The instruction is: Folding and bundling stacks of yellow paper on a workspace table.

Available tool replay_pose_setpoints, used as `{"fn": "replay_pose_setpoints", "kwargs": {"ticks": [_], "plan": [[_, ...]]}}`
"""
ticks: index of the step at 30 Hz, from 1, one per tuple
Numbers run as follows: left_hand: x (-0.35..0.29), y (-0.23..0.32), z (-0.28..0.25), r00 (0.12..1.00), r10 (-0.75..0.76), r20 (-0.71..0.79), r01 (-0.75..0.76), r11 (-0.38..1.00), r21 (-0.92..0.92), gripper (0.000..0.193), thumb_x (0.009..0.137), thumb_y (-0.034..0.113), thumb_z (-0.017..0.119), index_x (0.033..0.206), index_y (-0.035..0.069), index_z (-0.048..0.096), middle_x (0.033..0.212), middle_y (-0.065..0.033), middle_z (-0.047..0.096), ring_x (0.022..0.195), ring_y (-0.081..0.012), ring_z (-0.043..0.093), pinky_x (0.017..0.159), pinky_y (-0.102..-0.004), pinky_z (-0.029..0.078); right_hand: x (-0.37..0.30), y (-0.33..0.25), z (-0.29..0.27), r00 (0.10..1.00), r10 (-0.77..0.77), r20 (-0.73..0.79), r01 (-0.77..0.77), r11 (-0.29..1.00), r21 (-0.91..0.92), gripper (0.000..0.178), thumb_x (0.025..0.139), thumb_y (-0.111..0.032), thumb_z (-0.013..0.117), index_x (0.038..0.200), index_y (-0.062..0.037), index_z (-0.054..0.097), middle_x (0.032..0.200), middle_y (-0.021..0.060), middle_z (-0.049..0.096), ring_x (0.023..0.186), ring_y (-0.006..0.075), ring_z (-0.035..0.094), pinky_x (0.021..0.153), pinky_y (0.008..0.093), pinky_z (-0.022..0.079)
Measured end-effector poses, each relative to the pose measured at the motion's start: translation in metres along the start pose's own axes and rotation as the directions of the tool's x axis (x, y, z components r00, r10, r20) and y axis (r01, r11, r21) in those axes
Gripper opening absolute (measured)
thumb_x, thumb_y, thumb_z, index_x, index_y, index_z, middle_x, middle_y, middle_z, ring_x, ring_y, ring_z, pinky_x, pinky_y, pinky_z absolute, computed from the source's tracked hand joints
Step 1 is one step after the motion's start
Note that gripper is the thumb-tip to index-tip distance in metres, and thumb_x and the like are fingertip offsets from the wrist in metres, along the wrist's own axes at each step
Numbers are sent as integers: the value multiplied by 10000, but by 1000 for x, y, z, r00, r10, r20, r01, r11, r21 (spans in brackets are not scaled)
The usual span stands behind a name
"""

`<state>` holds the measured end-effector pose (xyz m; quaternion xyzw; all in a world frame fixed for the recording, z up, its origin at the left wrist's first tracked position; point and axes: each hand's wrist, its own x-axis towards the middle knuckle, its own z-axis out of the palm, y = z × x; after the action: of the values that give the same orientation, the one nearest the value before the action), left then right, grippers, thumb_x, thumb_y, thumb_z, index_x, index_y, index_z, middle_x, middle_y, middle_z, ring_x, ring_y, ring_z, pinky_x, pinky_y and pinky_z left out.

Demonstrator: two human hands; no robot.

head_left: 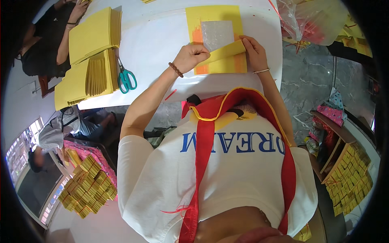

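On the white table lies a yellow paper sheet with an orange printed area and a silvery foil square in its middle. Across the sheet's near half runs a folded yellow paper flap, slanting up to the right and covering the foil's lower edge. My left hand, with a beaded bracelet at its wrist, pinches the flap's left end. At the flap's right end, my right hand grips it between thumb and fingers; a thin bangle circles that wrist.
Stacks of yellow paper fill the table's left side, with teal-handled scissors beside them. A clear plastic bag sits at the far right. Another person's arm reaches in at far left. Bundled yellow paper is piled at lower left.
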<state>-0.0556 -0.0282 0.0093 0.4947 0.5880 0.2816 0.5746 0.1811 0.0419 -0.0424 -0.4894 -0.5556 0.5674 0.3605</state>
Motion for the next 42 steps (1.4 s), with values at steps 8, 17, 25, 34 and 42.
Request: {"fn": "replay_pose_setpoints", "kwargs": {"ticks": [8,17,25,34,42], "plan": [[4,2,-3,998,-68,7,68,997,-31,173,825,153,596,819,-18,626,725,-8,578,700,-70,525,654,-223,437,0,0,-5,997,7,83,-20,985,169,291,886,-219,538,1075,-7,599,949,49,612,868,98,542,778,223,425],[-16,8,-16,920,367,135,-390,885,254,362,778,258,671,1057,46,583,1072,-87,565,1021,-196,510,830,-303,416,-11,6,-13,943,-254,214,295,936,-191,224,735,-124,690,929,-39,620,998,51,577,899,153,542,767,259,431],[5,-23,-23,788,613,53,-426,482,766,337,751,112,590,1083,172,591,1192,-42,519,1069,-273,462,833,-366,378,-4,4,-18,942,-267,201,290,952,-95,269,735,-63,658,998,-77,603,1047,66,572,957,177,527,783,255,435],[-39,1,-9,684,707,177,-432,198,880,454,703,2,483,1113,167,584,1115,-50,571,944,-239,517,800,-346,385,-30,-29,-30,736,-534,416,677,558,-480,277,730,-124,655,1002,-89,612,1136,78,563,993,239,561,835,341,424],[-27,-14,2,955,249,-162,-128,836,533,189,834,211,540,922,67,623,751,-135,602,690,-313,566,626,-400,446,-39,-13,-13,943,25,333,120,906,-406,296,752,-226,655,1013,-93,616,887,64,649,785,246,615,677,324,440]]}}
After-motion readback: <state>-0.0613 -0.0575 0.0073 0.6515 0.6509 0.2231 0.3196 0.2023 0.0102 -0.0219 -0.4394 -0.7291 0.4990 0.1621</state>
